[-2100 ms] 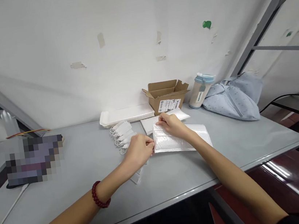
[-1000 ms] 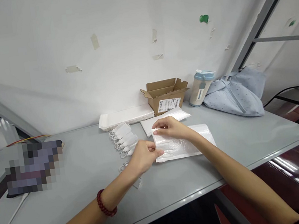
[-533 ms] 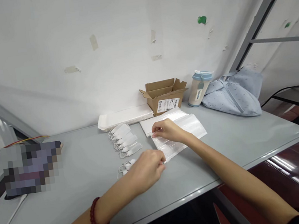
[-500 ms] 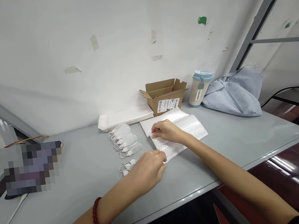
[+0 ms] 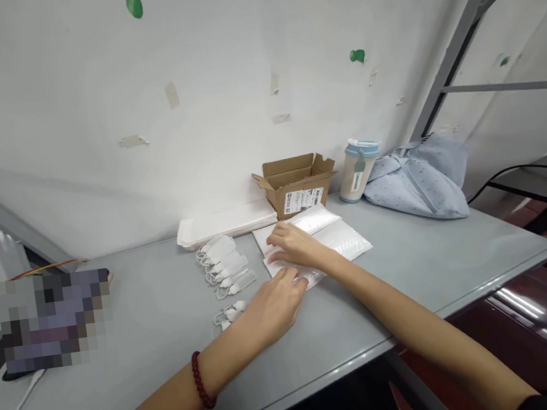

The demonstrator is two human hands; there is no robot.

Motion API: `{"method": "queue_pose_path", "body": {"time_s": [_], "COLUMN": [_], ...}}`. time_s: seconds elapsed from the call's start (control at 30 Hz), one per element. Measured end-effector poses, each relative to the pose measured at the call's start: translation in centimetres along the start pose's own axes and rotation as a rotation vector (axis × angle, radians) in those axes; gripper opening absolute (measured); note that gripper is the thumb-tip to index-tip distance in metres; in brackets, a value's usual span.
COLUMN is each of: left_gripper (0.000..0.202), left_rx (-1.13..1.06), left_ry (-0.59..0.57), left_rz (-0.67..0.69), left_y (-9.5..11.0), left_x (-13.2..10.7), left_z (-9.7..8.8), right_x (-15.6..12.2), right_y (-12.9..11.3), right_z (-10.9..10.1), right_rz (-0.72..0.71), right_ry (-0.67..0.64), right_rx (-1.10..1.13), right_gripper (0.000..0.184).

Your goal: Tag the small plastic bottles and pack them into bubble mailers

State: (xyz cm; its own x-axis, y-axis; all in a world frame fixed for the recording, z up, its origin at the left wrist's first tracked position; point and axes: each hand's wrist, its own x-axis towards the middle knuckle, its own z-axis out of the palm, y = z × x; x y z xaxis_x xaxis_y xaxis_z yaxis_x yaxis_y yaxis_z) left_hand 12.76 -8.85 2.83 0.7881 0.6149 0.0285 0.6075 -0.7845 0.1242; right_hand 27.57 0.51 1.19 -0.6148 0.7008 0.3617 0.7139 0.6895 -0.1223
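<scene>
A white bubble mailer [image 5: 351, 240] lies across other white mailers [image 5: 319, 216], its left end under my two hands. My left hand [image 5: 277, 304] is closed on the mailer's near left edge, fingertips bent over it. My right hand [image 5: 295, 245] holds the left end a little farther back, finger and thumb curved around the edge; its grip is partly hidden. To the left lie several small white translucent bottles with looped cords [image 5: 225, 262]. Closer to my left wrist is another group of white-capped pieces [image 5: 228, 315], partly covered by my forearm.
Behind the mailers stand an open cardboard box [image 5: 302, 191] and a flat white stack [image 5: 225, 223]. A blue-lidded cup [image 5: 357, 174] and a pale blue fabric bag [image 5: 415, 186] sit to the right. A blurred-out device [image 5: 59, 320] with a white cable is at left.
My hands have come closer together at the mailer's left end. The right hand has shifted slightly left along it, and the mailer's left end has moved left too. The view has tilted slightly.
</scene>
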Motion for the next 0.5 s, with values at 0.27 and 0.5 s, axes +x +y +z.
{"method": "queue_pose_path", "body": {"time_s": [0.27,0.5], "left_gripper": [0.018,0.019], "left_rx": [0.096,0.153], "left_ry": [-0.012,-0.016], "left_rz": [-0.029,-0.026], "left_y": [0.0,-0.2], "left_x": [0.4,0.4], "left_z": [0.3,0.1], "right_x": [-3.9,-4.2], "right_y": [8.0,7.6], "right_z": [-3.7,-3.7], "right_rz": [0.735,0.806], "right_ry": [0.09,-0.009], "right_rx": [-0.005,0.093], "right_gripper": [0.046,0.046]}}
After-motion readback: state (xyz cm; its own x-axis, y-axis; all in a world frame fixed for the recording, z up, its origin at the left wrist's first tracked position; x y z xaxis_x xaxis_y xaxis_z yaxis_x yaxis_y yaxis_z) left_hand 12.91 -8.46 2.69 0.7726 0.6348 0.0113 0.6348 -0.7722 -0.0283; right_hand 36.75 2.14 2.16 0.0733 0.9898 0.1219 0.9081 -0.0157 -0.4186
